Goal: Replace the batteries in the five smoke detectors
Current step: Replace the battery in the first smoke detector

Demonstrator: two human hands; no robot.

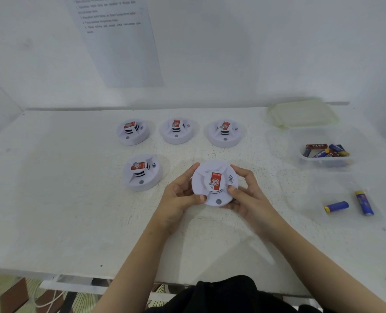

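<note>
The detector [214, 184] is held face up at the middle of the tabletop [74, 199]. The left hand [178, 195] grips its left rim, thumb on top, and the right hand [246, 193] grips its right rim the same way. 4 other detectors lie near: 1 [142, 172] just left of the left hand, 3 in a row behind [132, 132] [176, 131] [225, 133]. Well to the right, a clear box [304, 159] holds batteries [326, 151]. 2 loose batteries [336, 206] [364, 203] lie nearer the person, and a lid [302, 115] lies behind the box.

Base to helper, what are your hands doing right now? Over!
Left hand and right hand both grip round white plastic smoke detector, red label up. Four matching detectors sit on white table. Nothing blocking.
</note>
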